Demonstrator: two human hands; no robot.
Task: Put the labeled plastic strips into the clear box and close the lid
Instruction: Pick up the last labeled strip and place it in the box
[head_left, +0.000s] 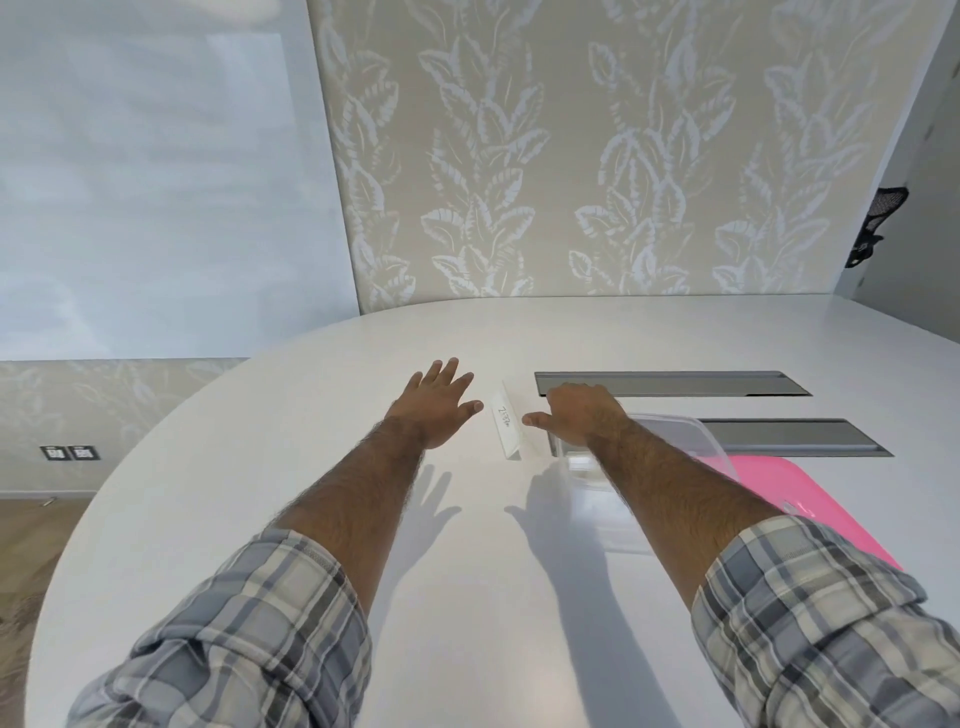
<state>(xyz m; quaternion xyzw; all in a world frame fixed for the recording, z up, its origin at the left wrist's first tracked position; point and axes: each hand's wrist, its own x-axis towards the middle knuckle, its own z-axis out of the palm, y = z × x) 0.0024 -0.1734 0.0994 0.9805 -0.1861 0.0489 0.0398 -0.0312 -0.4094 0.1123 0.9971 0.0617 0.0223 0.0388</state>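
A white plastic strip (507, 423) with handwriting on its label lies on the white table (311, 519), between my two hands. My left hand (439, 402) hovers just left of it, fingers spread and straight, holding nothing. My right hand (576, 413) is just right of the strip, thumb pointing toward it, fingers bent downward over the table; nothing shows in its grasp. The clear box (691, 447) sits to the right, partly hidden under my right forearm, and a pink lid (810, 499) lies beside it.
Two grey recessed cable slots (675, 383) (795, 436) are set into the table behind the box. The rounded table edge curves along the left and back. A patterned wall stands behind.
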